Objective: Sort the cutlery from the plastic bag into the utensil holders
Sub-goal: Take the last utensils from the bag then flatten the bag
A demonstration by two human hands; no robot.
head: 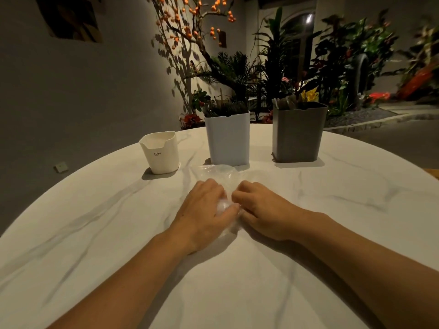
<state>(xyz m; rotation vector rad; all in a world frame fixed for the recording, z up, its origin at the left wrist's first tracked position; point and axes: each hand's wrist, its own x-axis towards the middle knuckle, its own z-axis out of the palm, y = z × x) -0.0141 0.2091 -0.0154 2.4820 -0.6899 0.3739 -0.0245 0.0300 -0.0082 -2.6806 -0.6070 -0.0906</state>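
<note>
A clear plastic bag [215, 173] lies flattened on the white marble table [95, 233], in front of three utensil holders. My left hand [202, 212] and my right hand [259, 210] sit side by side on its near end, fingers curled and pinching the crumpled plastic between them. Behind stand a short cream holder [161, 154] at the left, a tall white holder [227, 141] in the middle with dark cutlery showing at its top, and a tall grey holder [298, 134] at the right with wrapped cutlery sticking out. No cutlery shows in the bag.
The round table's far edge runs just behind the holders. Beyond it are a grey wall at the left and dense plants [308, 67] with an orange-fruited tree [190, 24]. Open tabletop lies to both sides of my arms.
</note>
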